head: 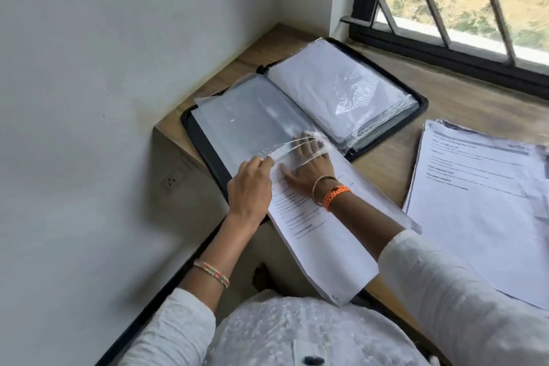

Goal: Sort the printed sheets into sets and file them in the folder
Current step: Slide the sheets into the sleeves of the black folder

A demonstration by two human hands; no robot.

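Head: right hand (309, 166) flat on sheets (320, 241).

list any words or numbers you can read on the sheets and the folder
"TASK DESCRIPTION": heading on the set of sheets under the right hand, blurred, likely reading.
"REQUIRED PROPS": heading below it, likewise blurred.
The stack of sheets: same layout, too blurred to read.
Folder: no text visible.

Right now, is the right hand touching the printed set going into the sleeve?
Touching. The head view shows the right hand lying flat on the printed set, fingers under the clear sleeve that the left hand lifts.
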